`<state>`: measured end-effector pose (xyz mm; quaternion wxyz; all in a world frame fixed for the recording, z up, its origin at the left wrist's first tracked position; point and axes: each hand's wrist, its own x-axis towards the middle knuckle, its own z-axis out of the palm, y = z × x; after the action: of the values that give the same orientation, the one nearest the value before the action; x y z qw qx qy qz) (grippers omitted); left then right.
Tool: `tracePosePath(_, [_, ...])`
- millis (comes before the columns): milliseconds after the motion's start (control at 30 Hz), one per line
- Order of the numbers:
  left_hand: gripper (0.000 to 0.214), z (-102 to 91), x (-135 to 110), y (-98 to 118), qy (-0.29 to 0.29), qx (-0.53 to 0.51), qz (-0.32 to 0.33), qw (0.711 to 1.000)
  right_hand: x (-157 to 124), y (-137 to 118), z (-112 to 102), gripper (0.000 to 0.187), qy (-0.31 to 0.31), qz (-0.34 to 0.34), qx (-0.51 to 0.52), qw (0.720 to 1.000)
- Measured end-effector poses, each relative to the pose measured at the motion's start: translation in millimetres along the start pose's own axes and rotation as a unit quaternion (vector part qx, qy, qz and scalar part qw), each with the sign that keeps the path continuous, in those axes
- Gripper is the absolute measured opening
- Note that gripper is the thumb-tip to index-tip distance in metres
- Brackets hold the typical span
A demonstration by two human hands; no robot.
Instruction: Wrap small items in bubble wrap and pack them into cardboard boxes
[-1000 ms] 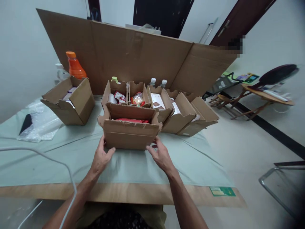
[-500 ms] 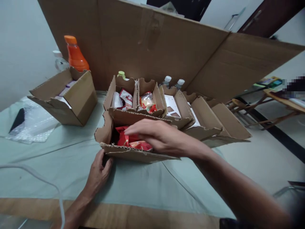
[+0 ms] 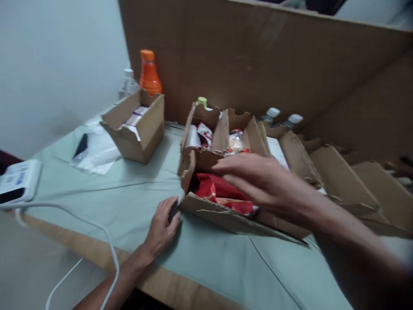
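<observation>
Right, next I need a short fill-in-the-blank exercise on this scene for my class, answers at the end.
1. The front box holds a packet coloured ____.
2. The right hand appears over that box, while the left hand is near its ____ (left/right) end.
3. Behind the far-left box, the rightmost bottle has a cap coloured ____.

Missing words: red; left; orange.
</observation>
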<state>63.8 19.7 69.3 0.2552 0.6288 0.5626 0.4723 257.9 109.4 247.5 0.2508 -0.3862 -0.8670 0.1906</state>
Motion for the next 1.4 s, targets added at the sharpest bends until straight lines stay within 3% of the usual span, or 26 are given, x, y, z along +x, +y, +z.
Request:
tracePosePath(133, [0.041,-22.1,-2,5,0.008,0.007,0.040,0.999,-22,-60,28,0.016,-0.035,-0.107,-0.001,0.994])
tracePosePath(233, [0.036,-53.1,-8,1,0.033,0.019,0.066,0.997,-33,-97,40,0.018,-0.070,-0.173,-0.001,0.983])
tracePosePath(300, [0.033,-76.5,-13,-8,0.062,0.031,0.076,0.995,-23,-110,55,0.021,-0.090,-0.186,-0.012,0.978])
tracePosePath(367, [0.031,-97.7,-19,-22,0.098,0.052,0.069,0.991,4,-112,80,0.021,-0.109,-0.186,-0.048,0.975])
tracePosePath(467, [0.028,-118.0,-30,-42,0.154,0.094,0.053,0.982,66,-105,134,0.020,-0.140,-0.181,-0.147,0.962])
tracePosePath(633, [0.028,-122.2,-42,-54,0.192,0.103,0.073,0.973,176,-102,220,0.026,-0.179,-0.182,-0.291,0.922])
tracePosePath(733, [0.031,-121.1,-42,-55,0.201,0.081,0.088,0.972,217,-105,248,0.028,-0.193,-0.166,-0.315,0.914])
tracePosePath(833, [0.032,-121.8,-41,-55,0.206,0.057,0.085,0.973,231,-107,254,0.031,-0.180,-0.157,-0.320,0.917])
tracePosePath(967, [0.031,-122.1,-42,-55,0.205,0.013,0.060,0.977,212,-111,234,0.043,-0.073,-0.143,-0.263,0.952])
tracePosePath(1067, [0.031,-124.5,-44,-56,0.190,-0.054,-0.013,0.980,176,-112,209,0.041,0.042,-0.110,-0.093,0.989])
tracePosePath(1133, [0.038,-129.3,-43,-56,0.179,-0.149,-0.090,0.968,144,-111,192,0.037,0.093,-0.062,0.054,0.992])
tracePosePath(1167, [0.044,-132.5,-41,-54,0.174,-0.218,-0.130,0.951,125,-110,185,0.035,0.112,-0.025,0.135,0.984])
tracePosePath(1233, [0.054,-139.6,-36,-48,0.173,-0.382,-0.200,0.885,83,-108,175,0.031,0.137,0.073,0.293,0.943])
tracePosePath(1333, [0.046,-145.2,-28,-34,0.152,-0.587,-0.266,0.749,15,-105,168,0.032,0.149,0.222,0.471,0.841])
tracePosePath(1400, [0.036,-142.0,-27,-24,0.135,-0.642,-0.296,0.694,-29,-102,168,0.035,0.156,0.294,0.526,0.783])
